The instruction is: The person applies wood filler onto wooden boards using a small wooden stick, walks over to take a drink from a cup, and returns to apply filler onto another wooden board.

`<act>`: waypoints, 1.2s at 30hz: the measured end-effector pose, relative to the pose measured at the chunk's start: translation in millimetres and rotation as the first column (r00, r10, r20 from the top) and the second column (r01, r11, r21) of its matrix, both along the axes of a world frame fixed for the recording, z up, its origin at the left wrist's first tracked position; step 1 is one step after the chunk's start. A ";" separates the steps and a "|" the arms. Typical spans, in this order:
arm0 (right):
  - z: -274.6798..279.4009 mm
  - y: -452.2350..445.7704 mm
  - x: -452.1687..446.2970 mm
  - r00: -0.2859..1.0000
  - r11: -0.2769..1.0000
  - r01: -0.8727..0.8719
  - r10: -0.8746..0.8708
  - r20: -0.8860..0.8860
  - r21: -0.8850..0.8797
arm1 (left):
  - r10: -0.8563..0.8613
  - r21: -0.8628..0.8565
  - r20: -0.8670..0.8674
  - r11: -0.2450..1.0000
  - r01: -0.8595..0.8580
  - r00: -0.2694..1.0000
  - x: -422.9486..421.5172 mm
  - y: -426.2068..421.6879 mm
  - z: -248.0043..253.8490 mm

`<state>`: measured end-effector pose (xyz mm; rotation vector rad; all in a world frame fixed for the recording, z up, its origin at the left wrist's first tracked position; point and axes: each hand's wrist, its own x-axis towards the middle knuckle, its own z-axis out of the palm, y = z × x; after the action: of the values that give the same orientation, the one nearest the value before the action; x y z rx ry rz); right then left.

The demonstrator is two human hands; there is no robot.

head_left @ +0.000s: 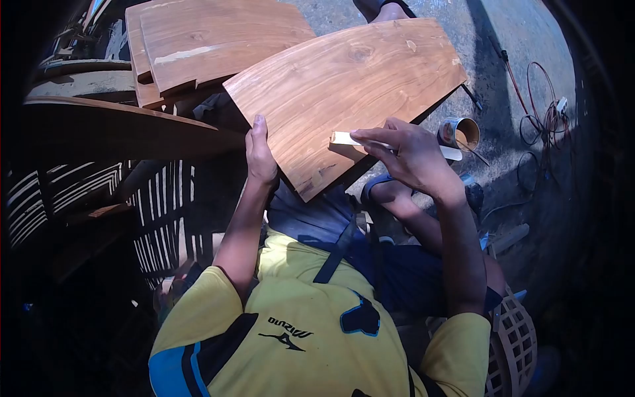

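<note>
A curved-edged wooden board (350, 86) with brown grain and a few pale filler-like patches lies tilted across my lap. My left hand (262, 155) grips its near left edge, thumb on the face and the other fingers hidden behind it. Over the board's near right part, my right hand (413, 155) pinches a flat scraper (344, 138) whose pale end meets the wood. Brownish material shows at the scraper's tip. Just right of that hand stands an opened tin can (458, 132) with brown stuff inside and a thin stick leaning out.
More wooden boards (225, 40) are stacked at the upper left, beside a dark curved panel (126, 126). Tangled cables (548, 119) lie on the concrete floor (486, 86) to the right. A lattice-backed chair (516, 337) shows at the lower right. Part of another person's leg (391, 12) appears at the top.
</note>
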<state>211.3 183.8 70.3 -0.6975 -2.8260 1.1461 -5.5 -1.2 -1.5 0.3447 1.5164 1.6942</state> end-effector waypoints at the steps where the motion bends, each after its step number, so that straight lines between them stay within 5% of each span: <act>1: 1.7 -9.9 -5.9 0.999 1.000 -0.020 0.020 -0.040 -0.013 | 0.005 -0.004 -0.001 1.000 -0.005 1.000 -0.7 -0.4 -0.5; 8: 7.5 -31.0 -38.7 0.980 0.985 -0.158 0.165 -0.107 0.069 | -0.004 -0.019 -0.012 1.000 0.004 1.000 1.2 1.2 4.4; 11: 14.5 -18.5 -32.7 0.989 0.967 -0.150 0.147 0.030 0.204 | -0.003 -0.010 -0.043 1.000 0.002 0.999 -1.4 -0.1 -1.1; 15: 27.9 -50.5 -25.1 0.997 0.997 -0.073 0.074 0.036 -0.020 | 0.001 -0.034 -0.060 0.999 -0.003 0.998 -2.1 -0.8 2.5; 27: 32.1 -92.5 -34.1 0.994 1.000 -0.006 0.006 0.106 -0.003 | 0.020 -0.045 -0.070 0.999 -0.023 0.997 -4.3 -2.7 -4.9; 30: 36.6 -82.7 -29.6 0.978 0.993 -0.109 0.117 0.175 -0.053 | 0.024 -0.010 0.014 1.000 -0.024 1.000 -0.5 0.4 -1.6; 36: 26.2 -53.1 3.5 0.982 0.994 0.049 -0.030 0.185 -0.095 | 0.048 -0.024 0.063 0.999 -0.046 0.997 2.8 4.0 4.7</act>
<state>214.8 130.7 96.5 -0.9065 -2.9030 1.2867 -2.7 2.8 3.2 0.2427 1.5065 1.7073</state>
